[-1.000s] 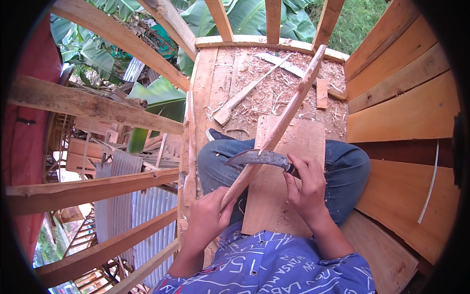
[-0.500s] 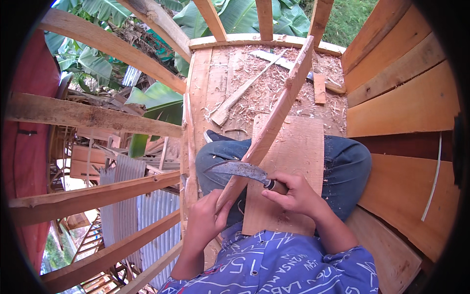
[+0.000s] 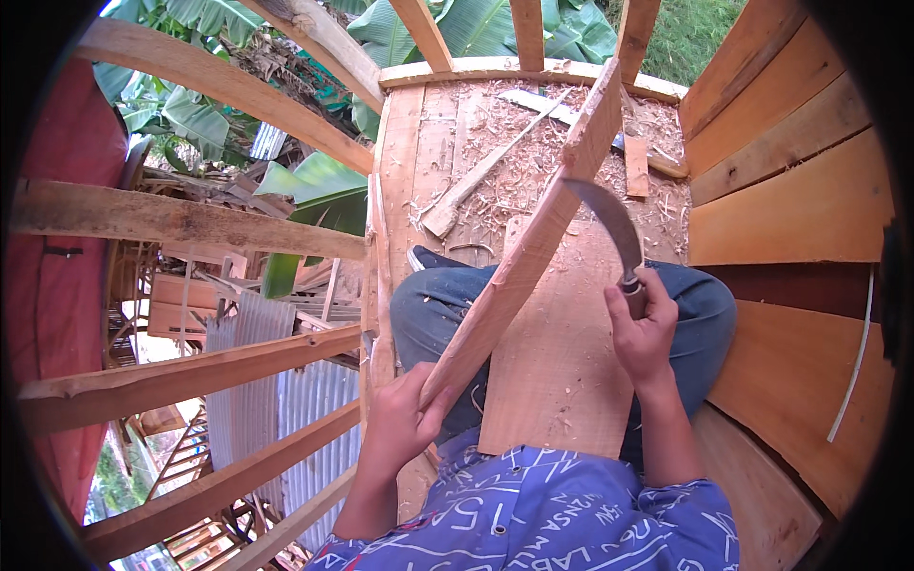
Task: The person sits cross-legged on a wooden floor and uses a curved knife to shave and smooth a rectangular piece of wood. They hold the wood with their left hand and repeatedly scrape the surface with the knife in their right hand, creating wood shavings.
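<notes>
Low in the frame, the near end of a long wooden slat is gripped by the closed left hand. At centre right, a curved knife is clasped by the right hand, blade raised beside the slat. A flat board lies across the lap, and shavings cover the planks beyond.

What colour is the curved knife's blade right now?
Dull grey metal, darker along its back; the curved knife in the right hand shows best in the head view.
</notes>
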Motion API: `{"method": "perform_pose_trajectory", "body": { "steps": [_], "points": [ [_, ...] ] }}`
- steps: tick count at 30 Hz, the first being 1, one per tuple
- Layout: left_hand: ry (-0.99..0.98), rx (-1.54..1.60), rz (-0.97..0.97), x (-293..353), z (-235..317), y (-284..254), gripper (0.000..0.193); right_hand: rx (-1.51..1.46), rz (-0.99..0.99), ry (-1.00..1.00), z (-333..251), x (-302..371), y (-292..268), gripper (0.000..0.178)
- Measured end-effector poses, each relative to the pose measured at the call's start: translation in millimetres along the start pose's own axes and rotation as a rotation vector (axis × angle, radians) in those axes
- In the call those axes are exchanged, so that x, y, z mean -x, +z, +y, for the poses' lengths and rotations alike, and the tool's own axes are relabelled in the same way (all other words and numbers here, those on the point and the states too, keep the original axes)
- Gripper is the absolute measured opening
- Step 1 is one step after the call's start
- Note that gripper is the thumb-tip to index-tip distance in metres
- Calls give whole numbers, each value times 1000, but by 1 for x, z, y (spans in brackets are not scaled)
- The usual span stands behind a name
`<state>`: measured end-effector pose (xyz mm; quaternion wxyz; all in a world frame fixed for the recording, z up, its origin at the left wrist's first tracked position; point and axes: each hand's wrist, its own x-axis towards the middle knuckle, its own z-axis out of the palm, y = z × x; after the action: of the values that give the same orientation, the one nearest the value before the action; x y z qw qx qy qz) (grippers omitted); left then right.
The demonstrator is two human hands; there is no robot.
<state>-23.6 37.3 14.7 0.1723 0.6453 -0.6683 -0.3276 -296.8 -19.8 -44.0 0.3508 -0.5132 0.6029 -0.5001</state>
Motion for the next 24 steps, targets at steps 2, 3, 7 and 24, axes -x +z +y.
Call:
{"method": "perform_pose_trajectory", "body": {
  "steps": [2,3,7,24],
  "points": [
    [-5,-11,-15,-2,0,1,20,27,-242,-81,-3,12,-3,18],
    [-5,-14,-22,-4,-1,0,20,-5,-395,-97,-3,21,0,19],
    [52,-12,47,-2,-5,3,20,15,-597,-155,-3,34,18,21],
    [-34,-21,-2,-6,7,3,19,-47,-417,79,-4,21,30,21]
  ]
}}
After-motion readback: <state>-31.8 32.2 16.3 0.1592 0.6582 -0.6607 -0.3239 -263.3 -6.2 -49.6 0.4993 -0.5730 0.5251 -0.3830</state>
